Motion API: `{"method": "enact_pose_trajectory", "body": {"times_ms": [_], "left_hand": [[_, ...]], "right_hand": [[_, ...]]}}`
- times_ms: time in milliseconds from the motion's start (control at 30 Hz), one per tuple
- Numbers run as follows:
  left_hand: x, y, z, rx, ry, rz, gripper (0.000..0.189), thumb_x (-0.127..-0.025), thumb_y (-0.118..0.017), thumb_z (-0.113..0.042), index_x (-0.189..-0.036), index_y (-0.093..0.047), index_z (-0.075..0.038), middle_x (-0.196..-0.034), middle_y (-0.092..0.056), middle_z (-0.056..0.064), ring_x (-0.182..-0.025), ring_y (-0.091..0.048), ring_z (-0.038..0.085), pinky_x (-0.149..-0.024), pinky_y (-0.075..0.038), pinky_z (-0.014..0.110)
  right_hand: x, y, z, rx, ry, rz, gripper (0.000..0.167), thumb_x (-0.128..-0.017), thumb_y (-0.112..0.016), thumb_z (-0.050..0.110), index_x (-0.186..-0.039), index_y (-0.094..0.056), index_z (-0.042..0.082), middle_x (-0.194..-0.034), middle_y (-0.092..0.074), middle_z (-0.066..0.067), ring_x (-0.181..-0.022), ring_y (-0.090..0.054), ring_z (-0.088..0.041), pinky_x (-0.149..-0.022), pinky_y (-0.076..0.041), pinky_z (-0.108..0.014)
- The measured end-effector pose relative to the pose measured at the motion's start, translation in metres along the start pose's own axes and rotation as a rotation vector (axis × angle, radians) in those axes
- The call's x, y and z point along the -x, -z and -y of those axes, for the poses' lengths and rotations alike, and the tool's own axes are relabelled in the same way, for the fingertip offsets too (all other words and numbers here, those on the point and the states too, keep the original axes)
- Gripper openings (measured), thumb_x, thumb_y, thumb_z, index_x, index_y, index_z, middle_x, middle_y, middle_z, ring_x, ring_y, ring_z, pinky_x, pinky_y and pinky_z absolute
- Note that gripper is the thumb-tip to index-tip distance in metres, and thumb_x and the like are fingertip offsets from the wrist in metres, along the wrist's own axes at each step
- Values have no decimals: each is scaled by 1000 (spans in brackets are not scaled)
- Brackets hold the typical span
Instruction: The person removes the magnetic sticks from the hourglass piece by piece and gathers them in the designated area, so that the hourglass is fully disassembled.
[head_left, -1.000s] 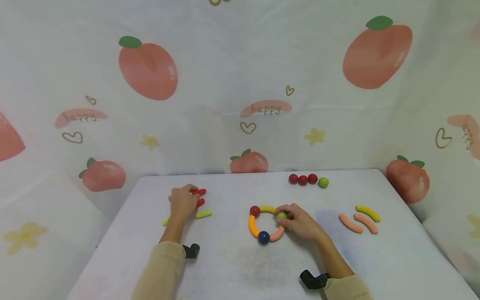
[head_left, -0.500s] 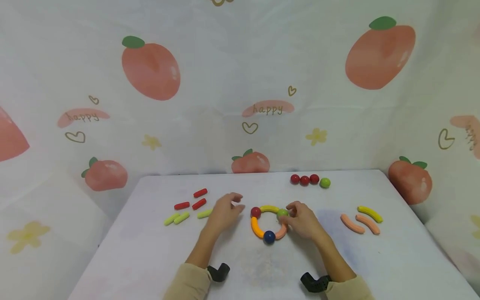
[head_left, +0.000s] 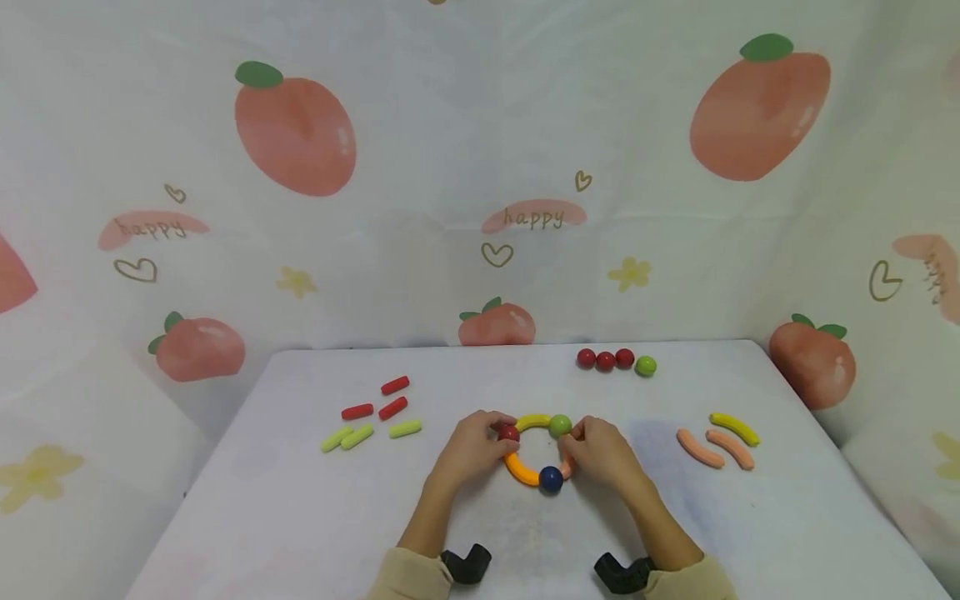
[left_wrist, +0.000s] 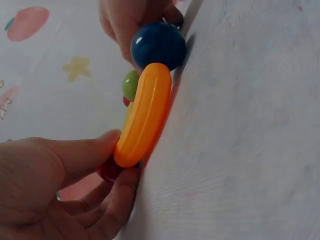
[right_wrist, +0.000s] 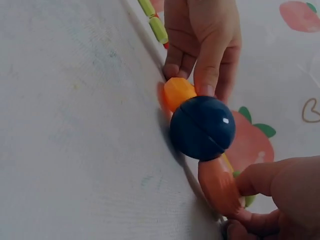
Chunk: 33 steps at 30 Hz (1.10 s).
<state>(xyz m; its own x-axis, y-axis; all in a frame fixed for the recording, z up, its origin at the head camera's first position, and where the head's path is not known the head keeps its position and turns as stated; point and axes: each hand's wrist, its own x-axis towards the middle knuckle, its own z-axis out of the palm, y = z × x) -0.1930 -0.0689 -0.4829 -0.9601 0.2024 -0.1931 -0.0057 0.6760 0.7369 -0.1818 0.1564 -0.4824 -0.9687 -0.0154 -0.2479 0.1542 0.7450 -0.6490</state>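
Observation:
A ring of colored balls and curved sticks lies mid-table. My left hand (head_left: 474, 450) pinches the dark red ball (head_left: 509, 434) on its left side; the left wrist view shows the thumb at the end of the orange curved stick (left_wrist: 145, 117). On the right side, my right hand (head_left: 603, 454) pinches the pink curved stick (right_wrist: 218, 185), just below the green ball (head_left: 560, 426). A dark blue ball (head_left: 551, 479) sits at the near side, between the orange and pink sticks. The yellow curved stick (head_left: 533, 422) spans the far side between the red and green balls.
Red short sticks (head_left: 393, 407) and light green short sticks (head_left: 357, 436) lie at the left. At the back right stand several balls, red (head_left: 605, 361) and green (head_left: 646, 366). Pink (head_left: 701, 449) and yellow (head_left: 735, 429) curved sticks lie at the right.
My left hand has come from the red short sticks rightward to the ring's red ball. The blue ball has shifted right. My right hand has moved from the green ball down to the pink curved stick.

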Motion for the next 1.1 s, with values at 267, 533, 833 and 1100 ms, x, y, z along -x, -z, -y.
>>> {"method": "enact_pose_trajectory", "body": {"times_ms": [267,533,833,1100], "left_hand": [[-1,-6,-6,13,1,-3,32,-89,-79,-32,-121,-73,-27,-114,-69,-2,-110,-59,21,-104,-54,49],[-2,-3,1,22,-3,4,33,-90,-78,-34,-122,-72,-29,-121,-68,-2,-120,-57,23,-108,-51,52],[-2,1,6,42,-8,9,34,-90,-78,-36,-123,-72,-31,-126,-69,0,-127,-56,27,-112,-47,56],[-3,0,10,67,5,20,33,-90,-78,-35,-122,-72,-32,-128,-68,0,-129,-55,27,-112,-47,56]], "right_hand": [[14,18,0,-37,-50,74,24,-96,-67,27,-100,-56,7,-63,-61,-6,-64,-56,-19,-61,-41,-28],[25,66,-10,33,57,23,29,-97,-69,34,-111,-63,10,-83,-64,-4,-75,-55,-17,-64,-44,-29],[40,97,-57,310,35,0,17,-93,-73,25,-100,-71,10,-85,-63,-3,-76,-54,-18,-61,-47,-29],[43,92,-73,459,71,-87,20,-85,-82,23,-99,-74,10,-87,-67,-4,-77,-58,-20,-61,-53,-37]]}}
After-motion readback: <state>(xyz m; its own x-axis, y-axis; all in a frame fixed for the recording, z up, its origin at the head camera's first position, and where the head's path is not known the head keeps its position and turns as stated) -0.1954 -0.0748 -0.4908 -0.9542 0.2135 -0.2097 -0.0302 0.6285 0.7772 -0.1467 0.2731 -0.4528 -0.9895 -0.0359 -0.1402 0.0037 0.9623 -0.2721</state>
